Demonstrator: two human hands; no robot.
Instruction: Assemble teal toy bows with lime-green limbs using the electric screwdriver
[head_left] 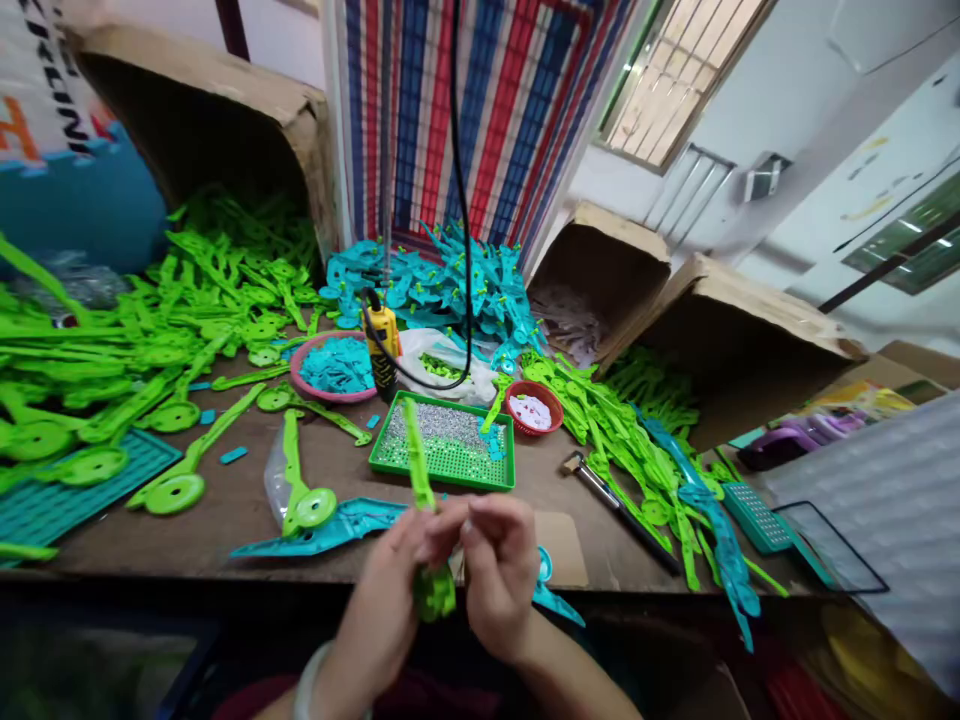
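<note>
Centrally, at the near edge of the worktop point(187, 545), the left hand point(390, 575) pinches a lime-green plastic part point(418, 460) pointing to the far side; the right hand point(499, 575) curls beside it, its hold unclear. Beyond sits a green perforated tray point(487, 482).

Lime green all over the place: the held piece point(417, 455) and the big heap of parts on the left point(225, 285) are both that shade. The pile at the back point(450, 275) is turquoise dotted with lime. Hanging sheet point(480, 110) is red, blue and white stripes, kinda loud. Tray point(442, 478) is a deeper green, bowl point(337, 396) pink, basket point(531, 430) red. Power tool point(384, 325) is yellow and black, worktop point(202, 540) dull brown, wristband point(306, 685) white.
</note>
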